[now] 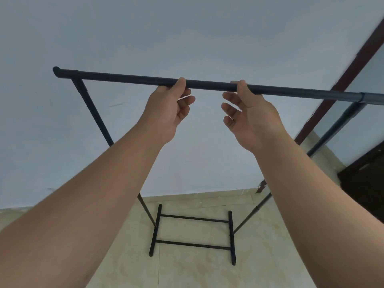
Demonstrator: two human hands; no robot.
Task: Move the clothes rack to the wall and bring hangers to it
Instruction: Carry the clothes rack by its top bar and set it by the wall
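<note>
Both hands at the clothes rack (207, 85) top bar: left hand (166, 109) and right hand (249, 117) pinch it, lower fingers loose, wall (124, 38) just behind.

The clothes rack (133, 78) runs out of view at the right edge, so that end of its top bar is cut off. Both forearms hide stretches of its uprights. The dark door (365, 183) at right is blurred and cropped.
</note>
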